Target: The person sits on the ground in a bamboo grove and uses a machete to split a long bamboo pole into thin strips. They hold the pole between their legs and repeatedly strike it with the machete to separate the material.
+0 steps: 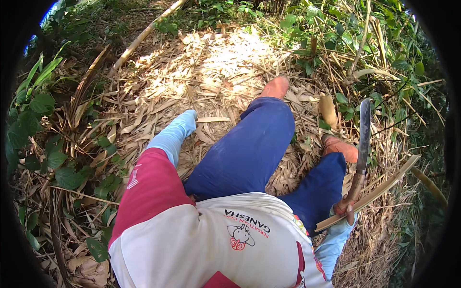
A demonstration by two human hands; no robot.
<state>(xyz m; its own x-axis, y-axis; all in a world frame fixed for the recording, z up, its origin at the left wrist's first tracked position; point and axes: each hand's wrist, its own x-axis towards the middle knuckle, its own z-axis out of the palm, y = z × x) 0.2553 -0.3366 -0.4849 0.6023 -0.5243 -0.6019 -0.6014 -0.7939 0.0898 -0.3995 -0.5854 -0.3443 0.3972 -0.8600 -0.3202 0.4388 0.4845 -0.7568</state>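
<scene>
"In the head view, where is the machete?"

"In the right hand, its blade pointing away from the body. The fingers are curled around its handle."

"Is that all the hand has?"

"A pale split bamboo strip crosses just beside the machete's handle. It seems pinched in the same grip, though I can't tell how firmly."

"And the left hand?"

"Well to the left of the machete, the light blue sleeve reaches forward, but no fingers show past its end. I can't tell whether that hand is spread, closed or holding anything."

"What worries you?"

"The shared grip. If the strip rolls against the handle, the machete could twist, and the blade could swing toward the leg. An orange shoe shows just left of the blade; how far below it lies, I can't judge."

"Anything else near the blade?"

"Green undergrowth beyond the machete could snag its tip or the strip's far end. The dry leaves, ahead and left of it, might slide underfoot and upset the balance."
</scene>
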